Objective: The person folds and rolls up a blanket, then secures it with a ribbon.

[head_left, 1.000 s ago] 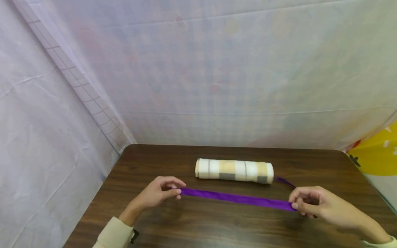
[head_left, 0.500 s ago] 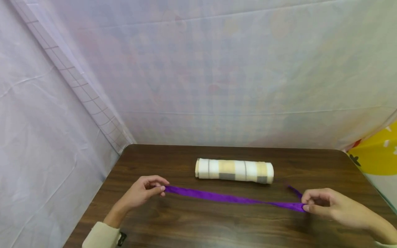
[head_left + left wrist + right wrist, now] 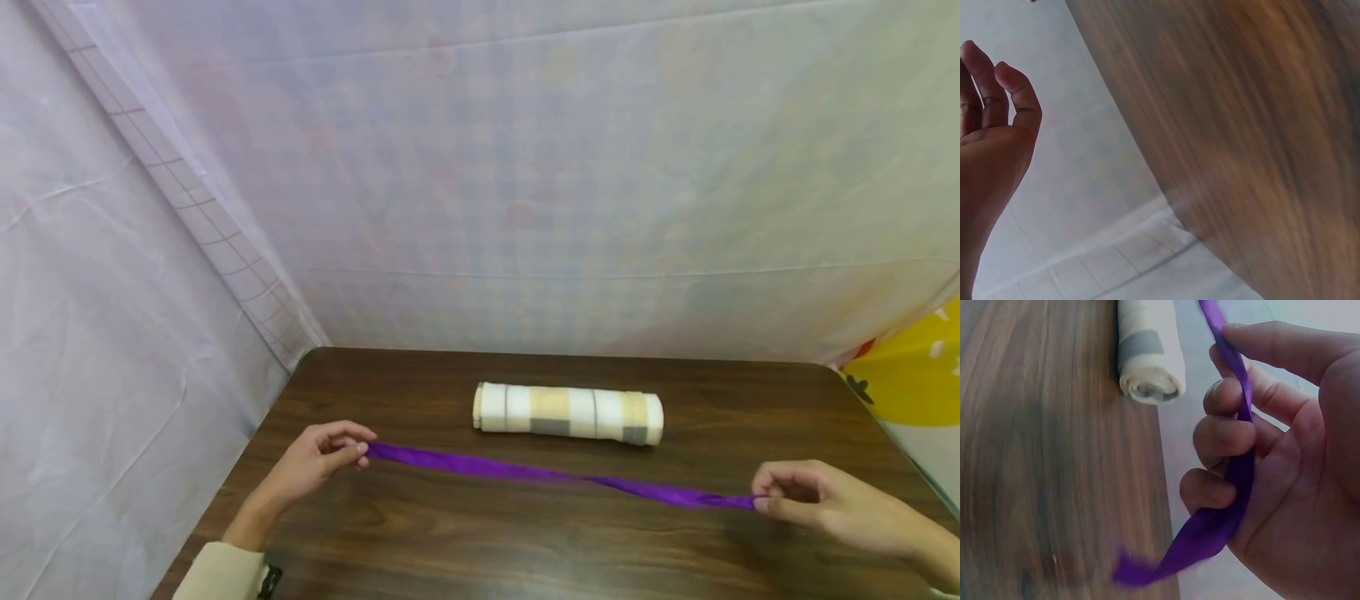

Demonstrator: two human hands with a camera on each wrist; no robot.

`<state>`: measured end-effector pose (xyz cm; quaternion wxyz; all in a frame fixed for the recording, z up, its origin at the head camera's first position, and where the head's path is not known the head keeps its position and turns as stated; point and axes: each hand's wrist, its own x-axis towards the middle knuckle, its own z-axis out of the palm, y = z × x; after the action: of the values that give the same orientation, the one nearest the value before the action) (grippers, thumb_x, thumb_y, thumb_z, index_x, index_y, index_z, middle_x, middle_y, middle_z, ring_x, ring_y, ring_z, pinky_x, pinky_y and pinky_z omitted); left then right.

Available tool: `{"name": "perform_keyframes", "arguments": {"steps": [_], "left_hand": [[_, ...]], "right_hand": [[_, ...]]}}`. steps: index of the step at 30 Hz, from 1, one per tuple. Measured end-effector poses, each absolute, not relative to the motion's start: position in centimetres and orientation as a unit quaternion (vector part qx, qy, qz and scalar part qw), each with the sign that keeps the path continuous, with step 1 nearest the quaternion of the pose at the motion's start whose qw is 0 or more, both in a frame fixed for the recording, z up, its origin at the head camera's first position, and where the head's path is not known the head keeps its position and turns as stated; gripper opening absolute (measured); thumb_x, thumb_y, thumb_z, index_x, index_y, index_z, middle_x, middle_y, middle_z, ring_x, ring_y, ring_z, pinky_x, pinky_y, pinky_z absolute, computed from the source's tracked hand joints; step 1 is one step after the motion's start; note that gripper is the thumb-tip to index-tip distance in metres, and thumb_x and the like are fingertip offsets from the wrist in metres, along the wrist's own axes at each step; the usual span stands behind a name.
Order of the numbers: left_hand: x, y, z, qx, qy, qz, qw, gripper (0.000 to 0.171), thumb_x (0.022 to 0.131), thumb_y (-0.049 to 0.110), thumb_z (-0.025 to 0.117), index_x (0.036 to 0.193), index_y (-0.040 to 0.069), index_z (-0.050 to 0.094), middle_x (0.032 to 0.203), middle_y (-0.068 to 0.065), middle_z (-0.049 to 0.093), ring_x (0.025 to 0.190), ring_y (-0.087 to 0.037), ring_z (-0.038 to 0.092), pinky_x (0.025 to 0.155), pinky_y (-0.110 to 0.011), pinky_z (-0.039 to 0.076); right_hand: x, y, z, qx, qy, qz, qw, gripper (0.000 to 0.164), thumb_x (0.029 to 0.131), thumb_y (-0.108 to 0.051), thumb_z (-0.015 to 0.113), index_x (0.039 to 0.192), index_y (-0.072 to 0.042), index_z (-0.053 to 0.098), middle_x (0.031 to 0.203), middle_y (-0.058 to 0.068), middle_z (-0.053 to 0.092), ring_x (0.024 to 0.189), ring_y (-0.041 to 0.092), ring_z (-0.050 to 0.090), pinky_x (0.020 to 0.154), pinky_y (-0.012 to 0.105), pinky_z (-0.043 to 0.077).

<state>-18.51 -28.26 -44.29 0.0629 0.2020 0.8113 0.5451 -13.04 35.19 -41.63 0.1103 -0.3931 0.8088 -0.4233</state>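
A purple ribbon (image 3: 480, 468) stretches between both hands over the table, with a twist right of its middle. My left hand (image 3: 311, 462) pinches its left end between thumb and fingers. At the right, my right hand (image 3: 821, 504) pinches the ribbon near its other end. In the right wrist view, the ribbon (image 3: 1240, 478) runs down through the right hand's curled fingers, and a short loose tail hangs below them. The left wrist view catches only part of the left hand (image 3: 994, 131), fingers curled, with the ribbon out of sight. Behind the ribbon lies a rolled checked cloth (image 3: 567, 414).
The dark wooden table (image 3: 480, 550) has its far edge against a pale patterned curtain (image 3: 525, 208). Another white sheet (image 3: 112, 333) hangs along the left side. A yellow printed patch (image 3: 911, 375) shows beyond the right edge.
My hands have moved apart, the left one leftward and the right one rightward. More ribbon now spans between them, and it has twisted. The rolled cloth stays where it was.
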Motion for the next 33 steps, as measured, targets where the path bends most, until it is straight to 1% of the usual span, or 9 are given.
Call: {"name": "perform_keyframes", "arguments": {"steps": [2, 7, 11, 14, 17, 22, 26, 29, 33], "left_hand": [[-18.5, -28.7, -44.4, 0.186, 0.820, 0.538, 0.063, 0.031, 0.090, 0.020, 0.061, 0.112, -0.001, 0.061, 0.083, -0.012, 0.068, 0.076, -0.021, 0.066, 0.052, -0.024, 0.043], [-18.6, -29.7, -45.0, 0.155, 0.829, 0.532, 0.074, 0.032, 0.090, 0.025, 0.061, 0.113, 0.002, 0.061, 0.086, -0.015, 0.068, 0.077, -0.023, 0.065, 0.050, -0.024, 0.040], [-18.9, -30.2, -45.6, 0.146, 0.822, 0.542, 0.094, 0.037, 0.090, 0.024, 0.060, 0.115, -0.003, 0.058, 0.089, -0.023, 0.067, 0.080, -0.029, 0.065, 0.062, -0.030, 0.051], [-19.0, -30.6, -46.1, 0.152, 0.811, 0.554, 0.110, 0.038, 0.091, 0.019, 0.060, 0.116, -0.009, 0.055, 0.090, -0.027, 0.065, 0.081, -0.033, 0.065, 0.073, -0.037, 0.054], [-19.0, -31.0, -46.3, 0.153, 0.809, 0.555, 0.122, 0.035, 0.092, 0.017, 0.059, 0.115, -0.009, 0.056, 0.087, -0.025, 0.065, 0.080, -0.031, 0.065, 0.073, -0.038, 0.054], [-18.8, -31.5, -46.4, 0.136, 0.814, 0.543, 0.154, 0.029, 0.092, 0.013, 0.055, 0.113, -0.008, 0.057, 0.075, -0.012, 0.059, 0.065, -0.017, 0.059, 0.062, -0.033, 0.053], [-18.6, -31.6, -46.5, 0.106, 0.821, 0.532, 0.176, 0.027, 0.089, 0.006, 0.051, 0.111, -0.010, 0.053, 0.067, -0.003, 0.051, 0.053, -0.010, 0.049, 0.050, -0.025, 0.045], [-18.4, -31.3, -46.5, 0.064, 0.844, 0.509, 0.160, 0.024, 0.088, 0.006, 0.052, 0.107, -0.008, 0.053, 0.062, 0.000, 0.046, 0.048, -0.010, 0.042, 0.045, -0.022, 0.039], [-18.2, -30.0, -46.3, 0.028, 0.912, 0.404, 0.071, 0.018, 0.086, 0.013, 0.060, 0.100, 0.002, 0.059, 0.061, 0.000, 0.045, 0.050, -0.012, 0.041, 0.047, -0.026, 0.037]], "right_hand": [[-13.0, 35.6, -41.9, -0.382, 0.814, -0.425, 0.100, 0.027, 0.089, 0.012, 0.048, 0.096, -0.013, 0.056, 0.079, -0.004, 0.057, 0.066, 0.011, 0.054, 0.052, 0.028, 0.041], [-12.9, 36.5, -42.6, -0.364, 0.828, -0.423, 0.056, 0.027, 0.085, 0.012, 0.054, 0.095, -0.013, 0.057, 0.077, -0.001, 0.057, 0.065, 0.013, 0.054, 0.052, 0.026, 0.040], [-12.8, 37.2, -43.0, -0.343, 0.848, -0.403, 0.021, 0.027, 0.083, 0.011, 0.058, 0.095, -0.014, 0.058, 0.078, -0.001, 0.059, 0.067, 0.012, 0.056, 0.055, 0.025, 0.044], [-12.6, 37.8, -43.1, -0.313, 0.870, -0.382, 0.009, 0.024, 0.085, 0.007, 0.059, 0.096, -0.015, 0.060, 0.081, -0.002, 0.061, 0.070, 0.012, 0.058, 0.058, 0.024, 0.046], [-12.6, 38.6, -43.2, -0.286, 0.883, -0.371, 0.014, 0.021, 0.087, 0.005, 0.058, 0.098, -0.013, 0.061, 0.084, -0.001, 0.062, 0.074, 0.011, 0.058, 0.060, 0.024, 0.047], [-12.8, 39.5, -43.5, -0.269, 0.881, -0.387, 0.035, 0.020, 0.089, 0.005, 0.054, 0.100, -0.010, 0.062, 0.084, 0.000, 0.062, 0.072, 0.011, 0.058, 0.058, 0.025, 0.047], [-12.9, 39.8, -43.8, -0.276, 0.869, -0.406, 0.069, 0.019, 0.091, 0.006, 0.050, 0.101, -0.007, 0.061, 0.084, 0.002, 0.061, 0.073, 0.013, 0.058, 0.059, 0.025, 0.047], [-13.0, 39.7, -44.1, -0.276, 0.865, -0.410, 0.089, 0.018, 0.092, 0.004, 0.049, 0.100, -0.008, 0.060, 0.083, 0.004, 0.059, 0.073, 0.014, 0.058, 0.060, 0.026, 0.048], [-12.8, 39.4, -44.5, -0.275, 0.868, -0.403, 0.097, 0.015, 0.093, 0.001, 0.050, 0.098, -0.010, 0.060, 0.080, 0.005, 0.058, 0.070, 0.014, 0.057, 0.059, 0.027, 0.047]]}}
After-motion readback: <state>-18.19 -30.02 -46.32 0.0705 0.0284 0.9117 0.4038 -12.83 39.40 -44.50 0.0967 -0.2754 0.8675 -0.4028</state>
